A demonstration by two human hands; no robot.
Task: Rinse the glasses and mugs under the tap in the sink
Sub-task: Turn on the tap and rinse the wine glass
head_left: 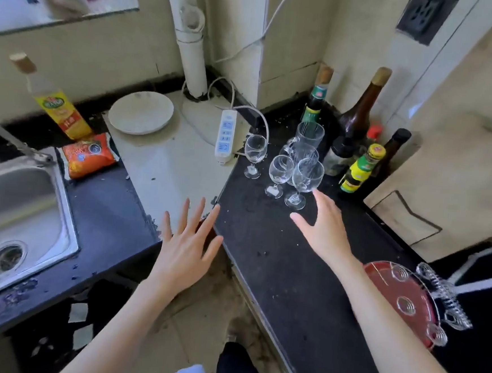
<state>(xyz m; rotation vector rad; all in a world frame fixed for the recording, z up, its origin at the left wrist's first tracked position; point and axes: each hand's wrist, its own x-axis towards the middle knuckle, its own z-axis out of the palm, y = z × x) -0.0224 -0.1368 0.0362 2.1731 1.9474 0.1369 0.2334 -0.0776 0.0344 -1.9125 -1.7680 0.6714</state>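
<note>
Three clear wine glasses stand on the dark counter (276, 277): one at the left (254, 154), one in the middle (279, 171) and one nearest me (305, 177). Behind them stand two clear glass mugs (309, 134), (302, 152). My right hand (322, 224) hovers open just in front of the nearest wine glass, fingertips close to its bowl, holding nothing. My left hand (189, 237) is open with fingers spread over the counter corner. The steel sink (16, 212) lies at the far left; the tap spout (15, 141) reaches over it, with no water visible.
Sauce bottles (361, 169) crowd the counter behind and right of the glasses. A white power strip (225, 136) lies left of them, near a white plate (141, 112). An orange packet (89, 155) and yellow bottle (59, 107) stand by the sink. A red tray with a glass dish (412, 299) sits at right.
</note>
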